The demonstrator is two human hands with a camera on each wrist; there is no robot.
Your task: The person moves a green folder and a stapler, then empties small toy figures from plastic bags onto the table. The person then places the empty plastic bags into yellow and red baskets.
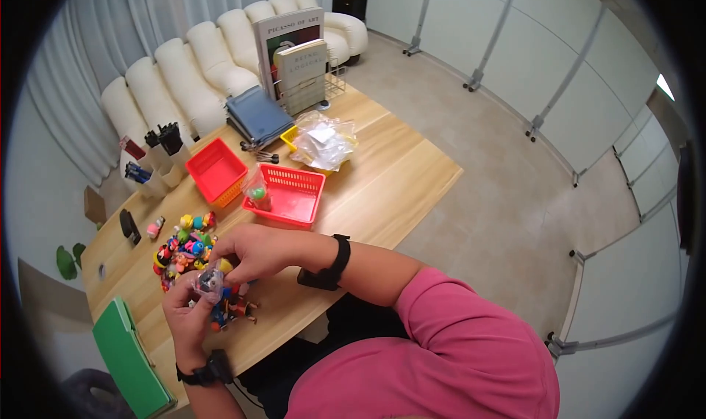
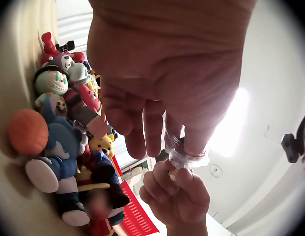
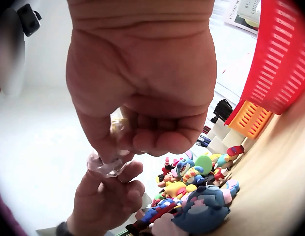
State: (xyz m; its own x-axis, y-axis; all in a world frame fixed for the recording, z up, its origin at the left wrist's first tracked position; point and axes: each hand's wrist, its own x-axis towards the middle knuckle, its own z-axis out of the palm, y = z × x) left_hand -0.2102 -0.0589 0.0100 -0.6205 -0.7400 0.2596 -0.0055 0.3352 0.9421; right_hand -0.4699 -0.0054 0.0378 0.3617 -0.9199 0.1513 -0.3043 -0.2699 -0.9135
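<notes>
In the head view a small clear plastic bag (image 1: pixel 209 282) with a dark and white item inside is between the two hands, above the figurines. The left hand (image 1: pixel 185 309) pinches the bag's lower side between thumb and fingers. My right hand (image 1: pixel 254 253) pinches at its top, where something yellow (image 1: pixel 225 266) shows by the fingers. In the right wrist view the crinkled bag (image 3: pixel 107 164) lies against the fingertips of both hands. Colourful figurines (image 1: pixel 193 248) are heaped on the table just beyond the hands, others (image 1: pixel 234 305) nearer the body.
A red basket (image 1: pixel 301 191) holds a bagged figurine (image 1: pixel 259 195). Behind are a red tray (image 1: pixel 216 170), a yellow basket with plastic bags (image 1: pixel 323 141), pen holders (image 1: pixel 156 170), a blue folder stack (image 1: pixel 259 116) and upright books (image 1: pixel 301 73). A green folder (image 1: pixel 131 356) lies at left.
</notes>
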